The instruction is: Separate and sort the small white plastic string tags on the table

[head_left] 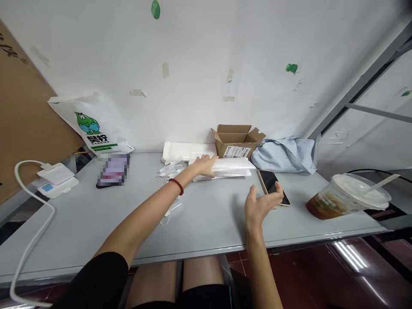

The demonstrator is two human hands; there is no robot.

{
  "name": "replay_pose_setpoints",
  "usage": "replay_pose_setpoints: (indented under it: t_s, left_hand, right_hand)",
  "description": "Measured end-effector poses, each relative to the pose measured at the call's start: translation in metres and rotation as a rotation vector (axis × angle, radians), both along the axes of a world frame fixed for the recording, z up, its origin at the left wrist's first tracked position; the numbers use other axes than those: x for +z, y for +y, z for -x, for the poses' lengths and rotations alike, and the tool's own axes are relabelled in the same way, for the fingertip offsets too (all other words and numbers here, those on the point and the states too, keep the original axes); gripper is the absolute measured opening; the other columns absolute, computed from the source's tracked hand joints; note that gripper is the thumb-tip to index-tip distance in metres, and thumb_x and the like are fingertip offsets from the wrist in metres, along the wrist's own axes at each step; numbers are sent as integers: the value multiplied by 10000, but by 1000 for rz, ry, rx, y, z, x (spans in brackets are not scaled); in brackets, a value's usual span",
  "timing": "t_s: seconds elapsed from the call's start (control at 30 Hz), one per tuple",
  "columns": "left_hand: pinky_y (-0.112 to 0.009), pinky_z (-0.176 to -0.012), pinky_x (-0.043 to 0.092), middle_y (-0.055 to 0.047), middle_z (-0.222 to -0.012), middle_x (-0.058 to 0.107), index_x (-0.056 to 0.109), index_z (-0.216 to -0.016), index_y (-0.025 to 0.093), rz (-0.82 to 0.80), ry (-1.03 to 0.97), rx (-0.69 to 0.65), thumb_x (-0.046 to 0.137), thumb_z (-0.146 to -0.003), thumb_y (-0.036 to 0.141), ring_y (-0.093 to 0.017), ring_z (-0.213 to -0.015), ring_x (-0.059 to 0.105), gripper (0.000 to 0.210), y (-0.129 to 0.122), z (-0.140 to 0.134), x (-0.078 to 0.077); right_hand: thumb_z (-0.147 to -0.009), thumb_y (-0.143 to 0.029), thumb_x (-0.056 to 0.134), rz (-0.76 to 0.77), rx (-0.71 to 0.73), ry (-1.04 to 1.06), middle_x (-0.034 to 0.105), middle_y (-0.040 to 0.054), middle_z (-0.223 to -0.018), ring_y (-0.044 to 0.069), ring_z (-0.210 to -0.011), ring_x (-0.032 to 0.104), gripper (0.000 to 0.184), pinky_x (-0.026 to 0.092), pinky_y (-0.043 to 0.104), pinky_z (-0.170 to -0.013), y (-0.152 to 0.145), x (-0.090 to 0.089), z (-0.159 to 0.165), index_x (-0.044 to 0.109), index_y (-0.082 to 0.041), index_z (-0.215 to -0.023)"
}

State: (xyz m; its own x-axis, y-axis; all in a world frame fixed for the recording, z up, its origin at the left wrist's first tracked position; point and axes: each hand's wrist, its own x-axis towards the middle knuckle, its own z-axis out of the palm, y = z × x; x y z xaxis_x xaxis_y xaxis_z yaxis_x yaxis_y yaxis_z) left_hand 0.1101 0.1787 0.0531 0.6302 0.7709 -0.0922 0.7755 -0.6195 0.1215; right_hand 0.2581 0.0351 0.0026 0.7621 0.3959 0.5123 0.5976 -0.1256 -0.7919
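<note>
My left hand (205,166), with a dark red bead bracelet (177,186) at the wrist, is closed over the left end of a white packet in clear plastic (233,167). Part of the packet is hidden under the fingers. Loose white pieces, some in small clear bags (172,168), lie left of this hand and partly behind the forearm. My right hand (261,207) is held above the front of the desk, holding nothing, thumb and fingers apart. Its fingertips overlap the lower part of a dark-screened phone (269,183) in view; whether they touch it I cannot tell.
Along the wall stand a long white pack (189,150), an open cardboard box (236,151) and a light blue cloth bag (283,155). A drink cup (336,199) stands at the right. Another phone (113,170), a printed bag (93,122) and a charger with cable (58,179) are left.
</note>
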Motion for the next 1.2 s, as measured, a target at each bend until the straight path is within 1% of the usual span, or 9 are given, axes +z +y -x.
replay_pose_setpoints:
  t_s: [0.17, 0.27, 0.47, 0.57, 0.63, 0.8, 0.9, 1.1, 1.2]
  left_hand:
    - [-341, -744, 465, -135, -1049, 620, 478, -1208, 166, -12, -120, 121, 648, -620, 310, -291, -932, 599, 629, -8, -4, -14]
    - [-326, -681, 469, -128, -980, 646, 544, -1112, 161, -18, -172, 156, 641, -617, 319, -292, -869, 617, 528, -20, 3, -6]
    - [-347, -744, 494, -53, -914, 679, 617, -969, 145, 235, -1082, 204, 676, -588, 283, -257, -857, 625, 409, -43, 39, 22]
    - [-407, -815, 493, -91, -970, 679, 612, -1029, 121, 477, -1349, 127, 677, -623, 321, -283, -929, 617, 457, -50, 61, 19]
    - [-427, -879, 470, -110, -1084, 652, 562, -1137, 136, 484, -1424, 93, 679, -636, 336, -295, -1032, 584, 552, -51, 75, 9]
    - [-407, -957, 432, -114, -1236, 571, 437, -1257, 168, 382, -1523, 161, 677, -640, 364, -274, -1136, 529, 691, -50, 98, -15]
    - [-406, -953, 437, -106, -1251, 560, 404, -1288, 193, 375, -1478, 164, 693, -613, 346, -272, -1127, 532, 750, -50, 105, -18]
    - [-432, -925, 459, -102, -1111, 644, 556, -1170, 160, 649, -1260, 104, 720, -617, 313, -283, -1077, 568, 596, -50, 116, -19]
    - [-451, -895, 476, -103, -1050, 668, 598, -1110, 148, 590, -1283, 173, 766, -560, 285, -299, -1038, 588, 591, -50, 114, -20]
  right_hand:
    - [-755, -344, 479, 71, 119, 3, 439, 227, -1260, 343, -1213, 363, 556, 274, 547, -987, 4, -3, -1, 374, -93, -1240]
    - [-779, -402, 465, 115, 362, 116, 509, 210, -1184, 304, -1129, 464, 494, 354, 480, -953, 6, -8, 0, 453, -105, -1173]
    - [-716, -583, 574, 122, 867, 519, 447, 167, -1336, 249, -1162, 508, 826, 454, 386, -895, 34, 6, 23, 262, -203, -1380]
    - [-742, -581, 559, 78, 1311, 524, 468, 110, -1343, 234, -1216, 469, 790, 438, 392, -943, 59, 31, 45, 267, -241, -1392]
    - [-696, -541, 638, 58, 1479, 452, 448, 89, -1363, 234, -1252, 427, 826, 418, 386, -978, 73, 45, 62, 289, -250, -1386]
    - [-578, -425, 762, 83, 1498, 301, 334, 88, -1421, 232, -1294, 355, 986, 365, 379, -1033, 84, 45, 95, 246, -242, -1398]
    - [-577, -428, 743, 116, 1481, 272, 399, 98, -1367, 245, -1267, 374, 948, 353, 414, -1033, 82, 33, 102, 289, -203, -1378]
    - [-644, -310, 667, 297, 1600, 416, 633, 52, -1105, 251, -1107, 528, 532, 414, 434, -954, 80, 35, 87, 564, -184, -1150]
    - [-639, -277, 680, 406, 1550, 474, 683, 34, -985, 246, -992, 592, 375, 444, 411, -900, 81, 39, 77, 645, -186, -1001]
